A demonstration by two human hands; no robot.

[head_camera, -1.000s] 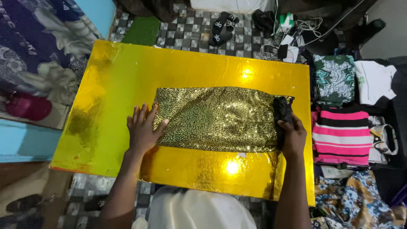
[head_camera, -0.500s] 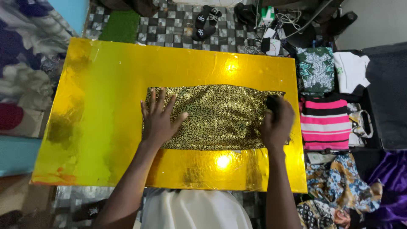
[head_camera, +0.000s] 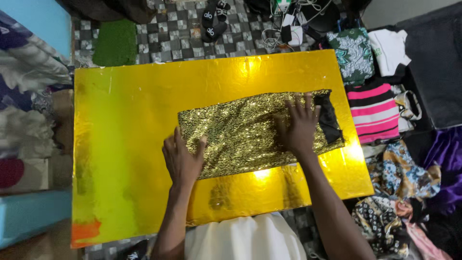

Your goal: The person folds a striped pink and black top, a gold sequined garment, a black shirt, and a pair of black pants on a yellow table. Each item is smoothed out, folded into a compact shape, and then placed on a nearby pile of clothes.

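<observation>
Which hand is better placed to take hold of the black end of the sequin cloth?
Right. The right hand lies flat on the sequin cloth just beside its black end. The left hand presses the opposite edge, far across the gold board.

Glittery sequin cloth (head_camera: 240, 132) — glossy foil board (head_camera: 134, 120).

striped pink top (head_camera: 373, 111) | black sandals (head_camera: 213, 21) | green mat (head_camera: 114, 42)

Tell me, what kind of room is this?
Probably a room at home, maybe a bedroom. Folded clothes are piled beside the shiny gold board, sandals lie on the checkered floor, and chargers with cables sit nearby.
</observation>
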